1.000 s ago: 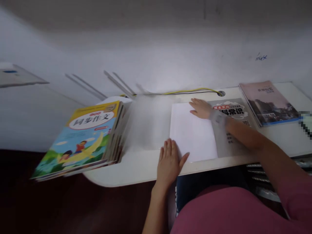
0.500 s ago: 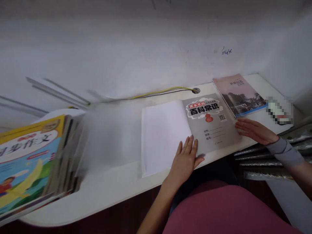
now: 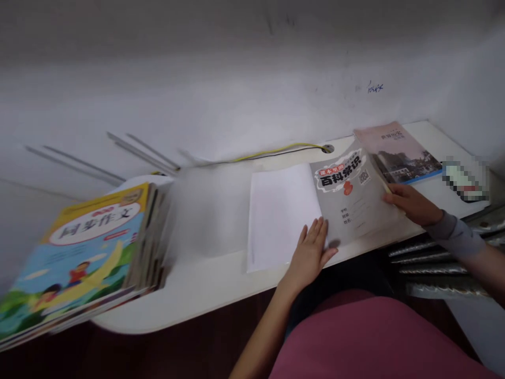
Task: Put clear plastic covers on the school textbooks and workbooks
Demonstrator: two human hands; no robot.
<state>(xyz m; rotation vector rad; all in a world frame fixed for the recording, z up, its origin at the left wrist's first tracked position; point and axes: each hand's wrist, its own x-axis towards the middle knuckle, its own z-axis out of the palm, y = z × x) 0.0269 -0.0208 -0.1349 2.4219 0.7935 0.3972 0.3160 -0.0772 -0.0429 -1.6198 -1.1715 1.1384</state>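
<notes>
An open book lies on the white desk, with a blank white page [image 3: 282, 210] on its left side and a grey printed page [image 3: 365, 210] on its right. My left hand [image 3: 310, 250] rests flat across the lower fold, fingers stretched out and holding nothing. At the right side, my right hand [image 3: 414, 204] pinches the edge of the grey page, thumb on top. That edge looks lifted and the page bends a little. A booklet with a pinkish cover and a town picture [image 3: 398, 152] lies just beyond the right hand.
A stack of books with a colourful top cover [image 3: 79, 258] stands at the left. Translucent sheets [image 3: 209, 216] lie between stack and open book. A pixelated object [image 3: 465, 180] sits at the right. A yellow cable [image 3: 276, 150] runs along the wall into a desk hole.
My right hand has gone from lying open beside the grey page to pinching its edge and raising it slightly. My left hand stays on the fold. The view has shifted left.
</notes>
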